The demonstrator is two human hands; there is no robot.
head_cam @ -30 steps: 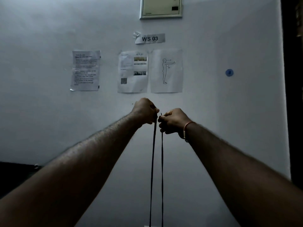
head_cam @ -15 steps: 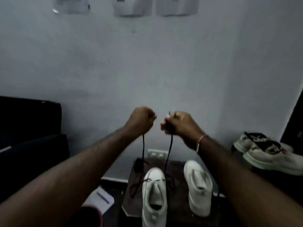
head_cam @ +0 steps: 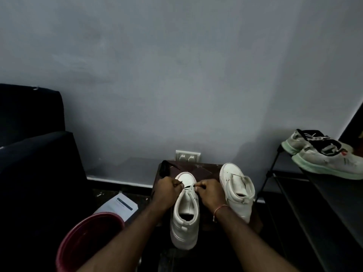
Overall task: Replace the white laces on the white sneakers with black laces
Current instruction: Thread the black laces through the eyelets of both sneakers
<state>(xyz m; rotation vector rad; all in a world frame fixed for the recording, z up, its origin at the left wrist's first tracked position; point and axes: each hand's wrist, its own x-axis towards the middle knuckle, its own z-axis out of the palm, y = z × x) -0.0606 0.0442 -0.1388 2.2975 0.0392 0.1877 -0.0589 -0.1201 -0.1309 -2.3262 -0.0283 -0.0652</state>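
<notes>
Sneaker [head_cam: 185,218], white, heel toward the camera, on a small dark table [head_cam: 205,169]; second white sneaker [head_cam: 237,191] just beside it on the right. Left hand [head_cam: 167,190] and right hand [head_cam: 210,193] are at the near shoe's front eyelets, fingers curled, each pinching the black lace [head_cam: 187,186], a short stretch taut between them over the toe end. Red bucket [head_cam: 88,238] lower left. Paper [head_cam: 119,206] on the floor has a blue header, print too small to read. Worn pale sneakers [head_cam: 324,156] on a rack [head_cam: 334,193], markings illegible.
</notes>
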